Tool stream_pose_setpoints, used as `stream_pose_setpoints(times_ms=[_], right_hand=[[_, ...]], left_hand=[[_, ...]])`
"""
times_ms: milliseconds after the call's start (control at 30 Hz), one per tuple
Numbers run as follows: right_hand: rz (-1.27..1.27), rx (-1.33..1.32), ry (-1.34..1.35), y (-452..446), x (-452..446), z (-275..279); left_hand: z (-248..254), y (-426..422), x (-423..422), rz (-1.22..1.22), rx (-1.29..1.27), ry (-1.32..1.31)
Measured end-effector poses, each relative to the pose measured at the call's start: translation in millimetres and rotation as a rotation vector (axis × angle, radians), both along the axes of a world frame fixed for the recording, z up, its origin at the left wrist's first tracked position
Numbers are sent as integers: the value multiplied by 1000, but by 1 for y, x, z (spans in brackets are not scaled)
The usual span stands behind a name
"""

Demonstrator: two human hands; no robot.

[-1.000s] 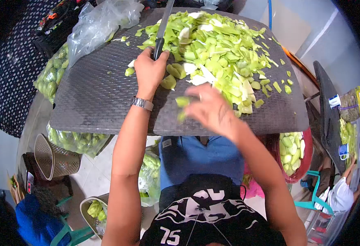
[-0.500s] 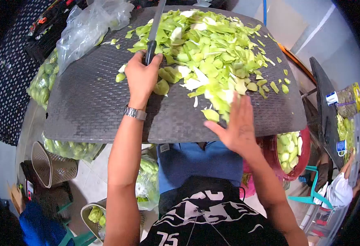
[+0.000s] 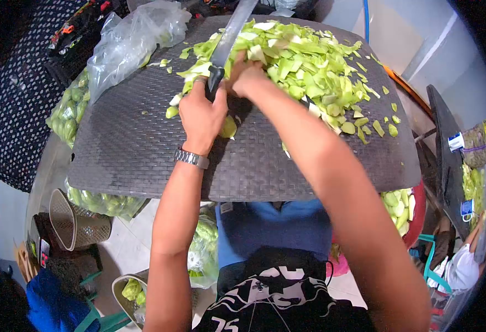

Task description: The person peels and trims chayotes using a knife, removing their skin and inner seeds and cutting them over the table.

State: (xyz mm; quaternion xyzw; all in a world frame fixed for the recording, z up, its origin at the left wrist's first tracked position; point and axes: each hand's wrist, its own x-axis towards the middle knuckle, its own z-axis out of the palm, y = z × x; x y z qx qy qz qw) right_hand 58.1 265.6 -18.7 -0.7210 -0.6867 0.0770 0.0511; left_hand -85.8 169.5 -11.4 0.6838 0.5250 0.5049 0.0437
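A long knife points up and away, its black handle wrapped by my left hand, which has a metal watch at the wrist. My right hand is just right of the handle, at the left side of a wide heap of pale green peels and slices. Its fingers are blurred and partly hidden among the pieces. The heap lies on a dark woven-pattern table. Two small pieces lie left of my left hand.
A clear plastic bag lies at the table's back left. Bags of green vegetables hang left. Below stand a beige basket and a red tub of peeled vegetables. Another person is at lower right, by a second dark table.
My right hand has swept from the table's front right across to the heap's left side, beside the knife. The knife, still in my left hand, leans more to the right.
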Motion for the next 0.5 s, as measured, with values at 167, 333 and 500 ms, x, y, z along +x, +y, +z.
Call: stream_pose_setpoints(times_ms=[167,333,500], right_hand=[[-12,-1,-146,-34,40,139],[-132,353,-95,-139,199,102],[-434,273,26,-268,407,-7]], left_hand=[[-5,-4,2,-30,2,62],[0,-6,1,-34,-41,-43],[3,-5,0,1,-7,-100]])
